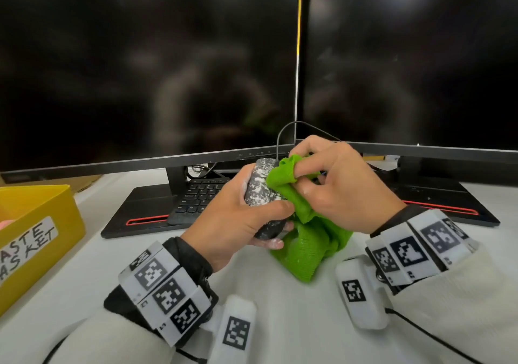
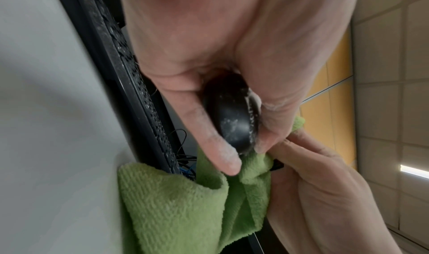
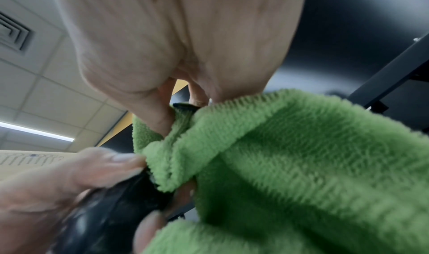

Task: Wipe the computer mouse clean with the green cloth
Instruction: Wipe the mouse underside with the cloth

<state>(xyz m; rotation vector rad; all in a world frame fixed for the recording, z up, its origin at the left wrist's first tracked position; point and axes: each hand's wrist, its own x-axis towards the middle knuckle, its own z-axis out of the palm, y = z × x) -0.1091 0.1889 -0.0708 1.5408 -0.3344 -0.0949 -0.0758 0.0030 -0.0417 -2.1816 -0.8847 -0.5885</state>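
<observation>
Bright, even light; blurred wrist views

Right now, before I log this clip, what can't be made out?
- Mouse right side, head view: covered by the green cloth and right hand.
- Mouse underside: wrapped by the left hand.
- Yellow bin label, head view: cut off by the frame edge.
- Right wrist view: mouse blurred.
</observation>
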